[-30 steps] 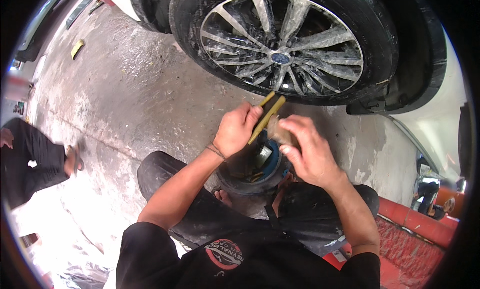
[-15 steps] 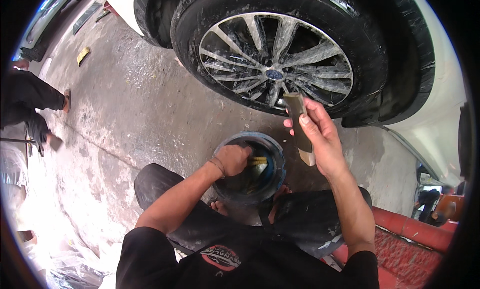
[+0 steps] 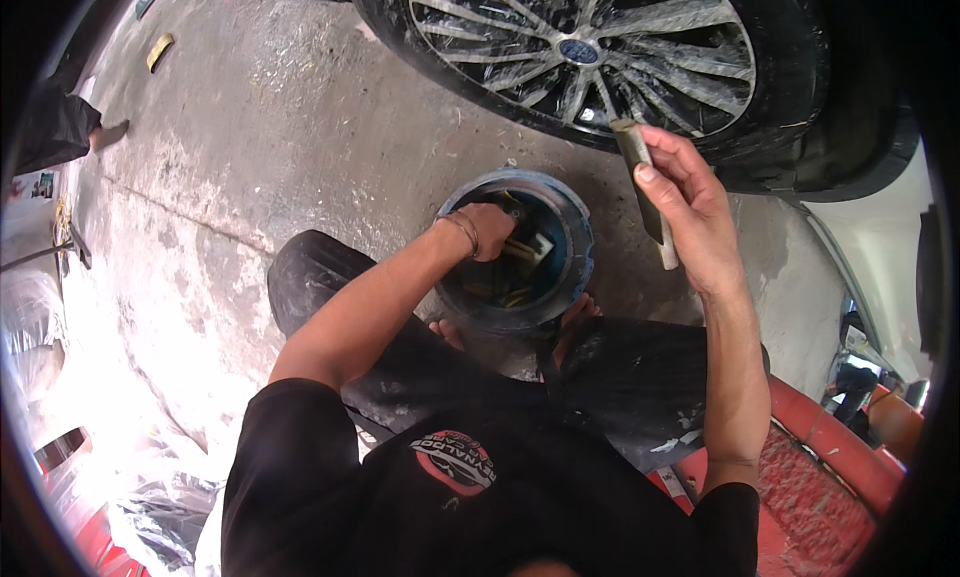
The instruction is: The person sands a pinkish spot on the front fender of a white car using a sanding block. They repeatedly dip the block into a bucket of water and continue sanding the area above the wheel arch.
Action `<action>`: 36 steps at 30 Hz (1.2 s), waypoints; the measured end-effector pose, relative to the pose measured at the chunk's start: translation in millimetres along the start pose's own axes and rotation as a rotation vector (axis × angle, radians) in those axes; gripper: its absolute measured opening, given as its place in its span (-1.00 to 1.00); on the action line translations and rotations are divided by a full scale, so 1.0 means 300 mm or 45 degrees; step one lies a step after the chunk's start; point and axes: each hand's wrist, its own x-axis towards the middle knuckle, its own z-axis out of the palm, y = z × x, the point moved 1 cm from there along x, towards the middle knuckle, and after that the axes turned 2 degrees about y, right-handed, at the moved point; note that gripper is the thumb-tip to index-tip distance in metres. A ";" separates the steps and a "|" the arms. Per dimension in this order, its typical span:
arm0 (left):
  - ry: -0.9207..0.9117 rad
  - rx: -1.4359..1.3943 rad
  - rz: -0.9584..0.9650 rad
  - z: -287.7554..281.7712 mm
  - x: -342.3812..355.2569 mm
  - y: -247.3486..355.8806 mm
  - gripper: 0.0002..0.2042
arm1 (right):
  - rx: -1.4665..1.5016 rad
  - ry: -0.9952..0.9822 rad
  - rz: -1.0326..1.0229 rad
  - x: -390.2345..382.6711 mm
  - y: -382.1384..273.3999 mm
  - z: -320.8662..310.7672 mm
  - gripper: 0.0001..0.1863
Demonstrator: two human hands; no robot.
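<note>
My right hand (image 3: 695, 212) is raised in front of the car wheel (image 3: 660, 77), gripping a narrow dark block (image 3: 648, 192) with a pale edge, which looks like a sanding block. Thumb and fingers pinch it from opposite sides, and it stands tilted, partly edge-on. Between my feet sits a round blue-black bucket (image 3: 577, 262). My left hand (image 3: 488, 230) reaches down inside it, its fingers curled and mostly hidden, so what they hold does not show. Beside them in the bucket lie a pale piece (image 3: 543, 245) and yellowish strips (image 3: 518, 299), partly in shadow.
Wet, stained concrete floor (image 3: 330, 107) surrounds the bucket. A yellow curved piece (image 3: 159, 53) lies far left; another person's dark-clothed leg (image 3: 55, 127) is at the left edge. Plastic sheeting (image 3: 165, 512) is heaped lower left. A red ramp-like structure (image 3: 820, 507) stands at right.
The view has shifted, with the wheel higher in the picture. My left hand is further inside the bucket. My right hand still grips the sanding block, now turned more edge-on.
</note>
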 end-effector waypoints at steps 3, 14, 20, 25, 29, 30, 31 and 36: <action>0.300 -0.118 0.050 -0.056 -0.017 -0.037 -0.73 | -0.162 -0.191 0.090 0.003 0.062 0.043 -0.51; 0.780 -0.147 -0.239 -0.503 -0.132 0.058 -0.76 | -1.370 -0.697 0.078 0.057 0.847 0.681 -0.43; 0.647 -0.218 -0.264 -0.509 -0.118 0.086 -0.70 | -1.319 -0.573 -0.075 0.085 1.218 0.729 -0.57; 0.485 -0.162 -0.334 -0.385 -0.073 -0.147 -0.58 | -1.357 -0.913 0.138 0.096 0.616 0.604 -0.64; 0.099 -0.205 -0.422 -0.331 0.058 -0.172 -0.31 | -1.053 -0.438 -0.269 0.004 0.061 0.262 -0.56; 0.071 -0.224 -0.462 -0.302 0.078 -0.191 -0.25 | -1.182 -0.299 -0.594 0.009 -0.142 0.192 -0.54; 0.018 -0.260 -0.438 -0.288 0.095 -0.188 -0.21 | -1.311 -0.169 -0.783 0.017 -0.305 0.126 -0.51; -0.085 -0.460 -0.272 -0.196 0.164 -0.191 -0.10 | -1.598 0.557 -1.493 0.055 -0.939 -0.194 -0.41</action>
